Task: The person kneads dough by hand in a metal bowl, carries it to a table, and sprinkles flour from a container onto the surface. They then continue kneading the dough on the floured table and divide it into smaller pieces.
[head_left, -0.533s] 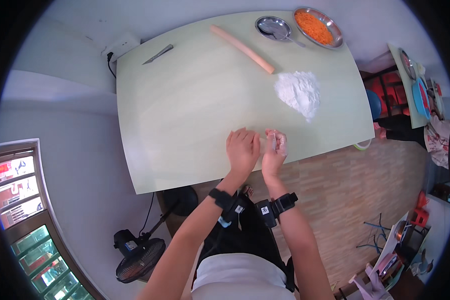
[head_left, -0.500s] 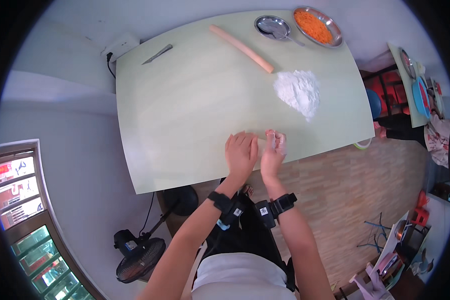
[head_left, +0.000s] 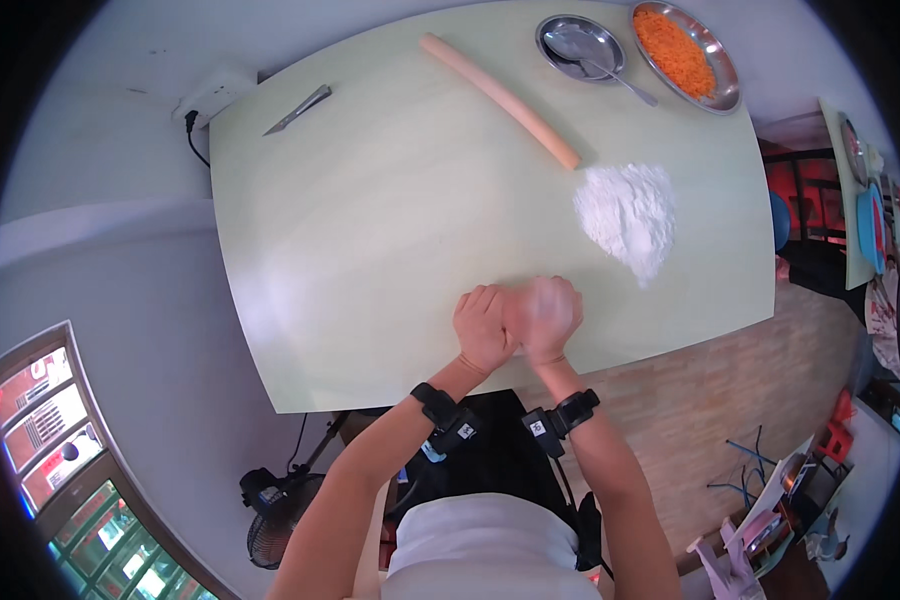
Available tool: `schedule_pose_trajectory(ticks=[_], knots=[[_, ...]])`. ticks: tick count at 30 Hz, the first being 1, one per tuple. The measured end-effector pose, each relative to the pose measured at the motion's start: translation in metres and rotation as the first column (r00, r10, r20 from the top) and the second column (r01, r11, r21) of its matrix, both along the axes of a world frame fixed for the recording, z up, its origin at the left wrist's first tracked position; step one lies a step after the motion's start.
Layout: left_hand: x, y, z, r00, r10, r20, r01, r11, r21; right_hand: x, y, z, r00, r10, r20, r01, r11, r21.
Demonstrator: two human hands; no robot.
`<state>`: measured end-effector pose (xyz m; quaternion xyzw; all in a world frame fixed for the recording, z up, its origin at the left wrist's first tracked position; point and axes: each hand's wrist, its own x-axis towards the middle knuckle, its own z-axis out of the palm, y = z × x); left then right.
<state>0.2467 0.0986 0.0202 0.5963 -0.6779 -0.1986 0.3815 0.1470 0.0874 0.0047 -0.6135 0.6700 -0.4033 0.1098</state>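
My left hand (head_left: 484, 328) is closed at the near edge of the pale green table (head_left: 390, 240), its fingers curled down. Pressed against it on the right is my right hand (head_left: 550, 318), also closed, whitish with flour and slightly smeared by motion. Whatever lies under or inside the hands is hidden by the fingers. A heap of white flour (head_left: 630, 215) sits to the right, beyond my right hand. Past the flour, a wooden rolling pin (head_left: 500, 98) lies slanting across the far half.
A steel bowl (head_left: 558, 68) with a spoon (head_left: 625, 86) stands far right, beside an oval steel dish of shredded orange food (head_left: 678, 58). Far left lies a knife (head_left: 298, 109). A black fan (head_left: 275, 520) stands below the table's left side. Another person's dark-clothed part shows at right.
My hands have come together; the right has closed and turned knuckles-up against the left. The view has shifted, so the table's things appear farther right.
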Motion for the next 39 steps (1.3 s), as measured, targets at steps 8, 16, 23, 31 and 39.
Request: schedule_pose_trajectory(ticks=[8, 16, 23, 31, 39], knots=[[-0.002, -0.029, -0.007, 0.999, 0.002, -0.041, -0.001, 1.000, 0.018, -0.001, -0.034, 0.009, 0.998, -0.025, 0.052, 0.017, 0.989, 0.147], [0.012, -0.029, 0.066, 0.988, -0.155, 0.009, 0.153, 0.984, 0.096, -0.009, -0.031, 0.050, 0.913, 0.016, 0.407, -0.091, 0.982, 0.165], [0.025, -0.005, 0.035, 0.988, -0.069, 0.138, 0.084, 0.990, -0.109, -0.019, -0.011, 0.029, 0.897, 0.118, 0.426, -0.256, 0.925, 0.282], [-0.003, -0.025, 0.019, 0.990, 0.035, 0.137, -0.067, 0.970, 0.233, 0.008, -0.017, 0.010, 0.998, -0.011, 0.069, -0.003, 0.980, 0.198], [0.005, -0.021, -0.007, 0.997, 0.062, -0.044, -0.067, 0.989, -0.131, 0.021, -0.011, 0.000, 0.998, -0.034, 0.050, 0.041, 0.990, -0.135]])
